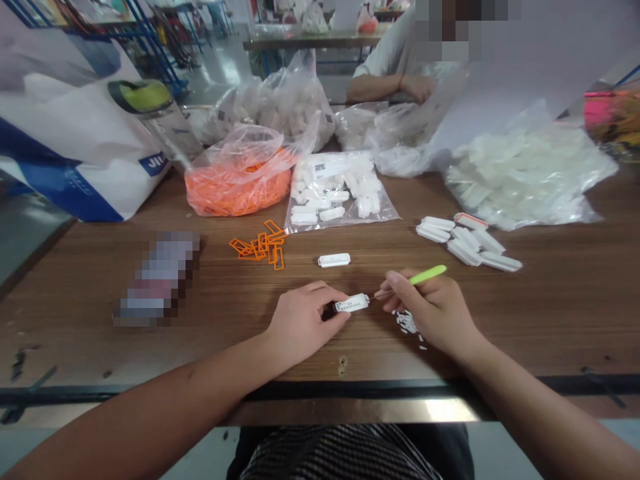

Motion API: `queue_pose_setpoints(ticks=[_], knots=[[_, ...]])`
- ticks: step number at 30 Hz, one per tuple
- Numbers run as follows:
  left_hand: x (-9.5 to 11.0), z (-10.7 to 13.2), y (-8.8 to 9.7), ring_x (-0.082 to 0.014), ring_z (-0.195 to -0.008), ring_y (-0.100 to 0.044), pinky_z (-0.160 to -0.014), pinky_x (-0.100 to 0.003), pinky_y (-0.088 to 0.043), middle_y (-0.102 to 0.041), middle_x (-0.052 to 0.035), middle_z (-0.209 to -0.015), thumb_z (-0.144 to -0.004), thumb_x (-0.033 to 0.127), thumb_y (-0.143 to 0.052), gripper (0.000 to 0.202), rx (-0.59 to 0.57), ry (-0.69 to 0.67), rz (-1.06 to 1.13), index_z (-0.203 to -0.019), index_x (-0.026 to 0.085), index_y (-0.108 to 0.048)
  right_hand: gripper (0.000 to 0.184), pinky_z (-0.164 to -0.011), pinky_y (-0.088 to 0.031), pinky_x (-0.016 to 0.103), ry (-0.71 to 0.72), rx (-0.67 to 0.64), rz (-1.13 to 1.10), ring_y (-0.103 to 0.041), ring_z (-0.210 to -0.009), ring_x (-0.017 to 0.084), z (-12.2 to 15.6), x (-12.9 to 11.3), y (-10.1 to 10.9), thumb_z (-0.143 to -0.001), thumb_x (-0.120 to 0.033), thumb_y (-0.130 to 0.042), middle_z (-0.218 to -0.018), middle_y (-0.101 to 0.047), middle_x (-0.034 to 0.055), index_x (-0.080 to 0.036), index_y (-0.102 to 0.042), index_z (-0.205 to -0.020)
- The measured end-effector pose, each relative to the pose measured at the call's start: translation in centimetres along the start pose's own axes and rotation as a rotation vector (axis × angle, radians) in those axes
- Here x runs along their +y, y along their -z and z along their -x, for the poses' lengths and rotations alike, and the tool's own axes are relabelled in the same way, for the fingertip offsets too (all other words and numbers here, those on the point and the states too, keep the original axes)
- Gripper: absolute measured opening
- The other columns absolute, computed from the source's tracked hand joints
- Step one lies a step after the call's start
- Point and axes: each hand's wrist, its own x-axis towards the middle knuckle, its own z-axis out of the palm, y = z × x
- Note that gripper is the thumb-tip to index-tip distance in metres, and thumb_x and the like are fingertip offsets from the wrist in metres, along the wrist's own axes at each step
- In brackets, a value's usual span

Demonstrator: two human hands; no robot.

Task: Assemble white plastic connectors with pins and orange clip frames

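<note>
Head view, left hand [306, 325] pinching white tag [351, 303], right hand [428, 313] gripping green-handled pick [428, 274], seemingly metal-tipped

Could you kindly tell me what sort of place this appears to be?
Probably a small-parts assembly workshop: bags of white parts, bagged orange frames, and a co-worker at the same bench.

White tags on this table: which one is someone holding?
The tag pinched in the left hand, beside the green-handled pick; the other tags lie loose on the table.
</note>
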Motion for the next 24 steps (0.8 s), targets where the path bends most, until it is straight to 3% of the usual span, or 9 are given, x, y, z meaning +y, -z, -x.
queue_pose_setpoints(ticks=[4,12,19,24], knots=[[0.0,0.0,0.0,-0.0093,-0.054,-0.05,-0.056,-0.024,-0.041,-0.066,0.0019,-0.075,-0.077,0.023,-0.071,0.016,-0.002,-0.005,0.009,-0.093,0.022,-0.074,0.036,-0.05,-0.054,0.024,0.0,-0.012,0.012,-0.067,-0.049,0.013,-0.1,0.3,0.0,-0.091,-0.039,-0.054,-0.068,-0.074,0.0055,-0.016,-0.069,-0.068],[0.0,0.1,0.1,-0.0089,-0.055,-0.05,-0.056,-0.023,-0.04,-0.066,0.0022,-0.076,-0.079,0.021,-0.068,0.017,-0.009,-0.012,0.058,-0.094,0.024,-0.074,0.031,-0.062,-0.055,0.027,0.253,-0.085,0.285,-0.07,-0.061,0.014,0.7,-0.3,0.2,-0.094,-0.034,-0.052,-0.072,-0.075,0.0017,-0.02,-0.07,-0.073],[-0.1,0.0,0.0,-0.0091,-0.055,-0.05,-0.057,-0.023,-0.042,-0.066,0.002,-0.076,-0.079,0.022,-0.069,0.016,-0.006,-0.011,0.035,-0.094,0.024,-0.074,0.033,-0.051,-0.056,0.023,0.155,0.019,0.105,-0.068,-0.053,0.014,0.5,-0.8,0.3,-0.092,-0.034,-0.053,-0.063,-0.073,0.0024,-0.02,-0.069,-0.067],[0.0,-0.1,0.1,-0.0093,-0.055,-0.051,-0.058,-0.023,-0.043,-0.067,0.0017,-0.077,-0.079,0.021,-0.069,0.016,-0.009,-0.014,0.024,-0.094,0.023,-0.074,0.034,-0.053,-0.056,0.023,0.145,-0.022,0.097,-0.068,-0.052,0.013,0.3,-0.8,0.1,-0.092,-0.034,-0.054,-0.064,-0.073,0.0028,-0.019,-0.07,-0.067]])
